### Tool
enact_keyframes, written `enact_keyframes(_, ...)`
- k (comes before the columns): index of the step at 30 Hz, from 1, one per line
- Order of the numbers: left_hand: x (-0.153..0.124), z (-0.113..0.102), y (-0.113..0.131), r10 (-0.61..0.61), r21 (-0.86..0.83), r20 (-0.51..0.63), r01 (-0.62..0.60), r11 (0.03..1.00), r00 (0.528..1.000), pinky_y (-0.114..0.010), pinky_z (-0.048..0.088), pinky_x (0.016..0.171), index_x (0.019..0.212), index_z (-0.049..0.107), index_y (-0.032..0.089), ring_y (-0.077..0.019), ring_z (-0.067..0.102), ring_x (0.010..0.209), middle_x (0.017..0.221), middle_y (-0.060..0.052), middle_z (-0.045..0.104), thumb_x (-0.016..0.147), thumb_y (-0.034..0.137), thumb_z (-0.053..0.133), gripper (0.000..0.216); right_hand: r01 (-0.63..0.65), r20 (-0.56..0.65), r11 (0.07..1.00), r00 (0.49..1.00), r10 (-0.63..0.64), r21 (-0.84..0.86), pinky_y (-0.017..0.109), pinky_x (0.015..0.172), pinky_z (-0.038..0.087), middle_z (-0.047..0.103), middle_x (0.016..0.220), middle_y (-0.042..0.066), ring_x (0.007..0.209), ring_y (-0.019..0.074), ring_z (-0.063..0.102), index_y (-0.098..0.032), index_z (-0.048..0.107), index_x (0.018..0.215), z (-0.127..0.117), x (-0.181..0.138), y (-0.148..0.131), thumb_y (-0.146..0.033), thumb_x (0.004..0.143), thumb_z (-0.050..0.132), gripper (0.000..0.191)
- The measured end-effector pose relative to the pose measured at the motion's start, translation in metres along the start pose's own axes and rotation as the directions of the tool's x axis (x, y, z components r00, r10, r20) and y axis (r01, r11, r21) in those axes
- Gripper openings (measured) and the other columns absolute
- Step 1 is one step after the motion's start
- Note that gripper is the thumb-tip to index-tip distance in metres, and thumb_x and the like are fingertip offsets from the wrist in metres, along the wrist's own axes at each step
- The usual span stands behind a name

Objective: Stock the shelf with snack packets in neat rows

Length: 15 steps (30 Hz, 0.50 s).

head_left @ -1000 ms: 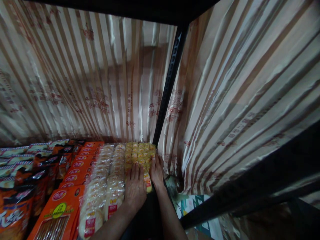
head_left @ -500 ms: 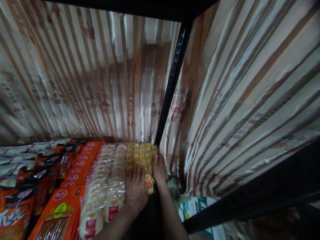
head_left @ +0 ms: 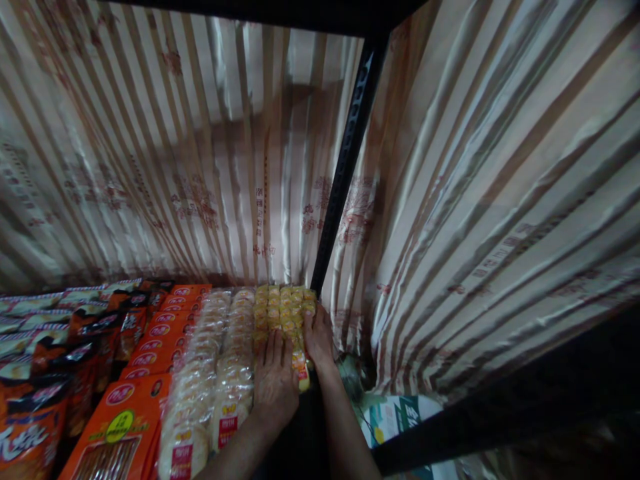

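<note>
Left hand (head_left: 276, 381) laid flat on the yellow packets (head_left: 284, 308) and right hand (head_left: 319, 338) loosely curved along their right side, neither clenched, seemingly brace them from two sides, just beside the clear-wrapped rounds (head_left: 193, 383), near the dark post (head_left: 346, 170).

Head view, forward and down, hands (head_left: 276, 381) seemingly near

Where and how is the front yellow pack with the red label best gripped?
The front yellow pack looks best pinched at its near edge, coming from the front: more yellow packs crowd close behind it and the left hand is at its left, while that near edge shows uncovered.
</note>
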State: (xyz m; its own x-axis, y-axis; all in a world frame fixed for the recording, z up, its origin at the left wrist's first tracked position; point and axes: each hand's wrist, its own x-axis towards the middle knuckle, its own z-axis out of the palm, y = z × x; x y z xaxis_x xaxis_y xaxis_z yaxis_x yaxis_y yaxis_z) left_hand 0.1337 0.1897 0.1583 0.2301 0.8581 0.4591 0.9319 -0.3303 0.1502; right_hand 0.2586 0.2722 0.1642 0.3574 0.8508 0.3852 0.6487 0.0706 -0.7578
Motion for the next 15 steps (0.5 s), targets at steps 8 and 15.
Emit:
enact_keyframes(8, 0.0006, -0.0046, 0.0008, -0.001, 0.003, 0.018, 0.001, 1.000, 1.000, -0.045, 0.034, 0.104, 0.131, 0.047, 0.012, -0.0275, 0.037, 0.129, 0.139, -0.014, 0.043, 0.080, 0.021, 0.046, 0.052, -0.016, 0.112, 0.996, 0.994, 0.006, 0.085, 0.042, 0.107, 0.027, 0.045, 0.137, 0.015, 0.128, 0.0250, 0.038, -0.010, 0.040, 0.135, 0.0012, 0.0076, 0.0048, -0.051, 0.090, 0.023, 0.063)
enact_keyframes(15, 0.0010, -0.0063, 0.0018, -0.010, 0.010, 0.024, 0.010, 1.000, 1.000, -0.046, 0.034, 0.103, 0.130, 0.048, 0.012, -0.0283, 0.038, 0.129, 0.138, -0.014, 0.045, 0.080, 0.022, 0.046, 0.051, -0.044, 0.114, 0.991, 0.993, 0.029, 0.130, 0.040, 0.102, 0.033, 0.053, 0.129, 0.014, 0.120, 0.0244, 0.047, -0.014, 0.044, 0.131, 0.0001, 0.0094, 0.0011, -0.052, 0.089, 0.026, 0.059)
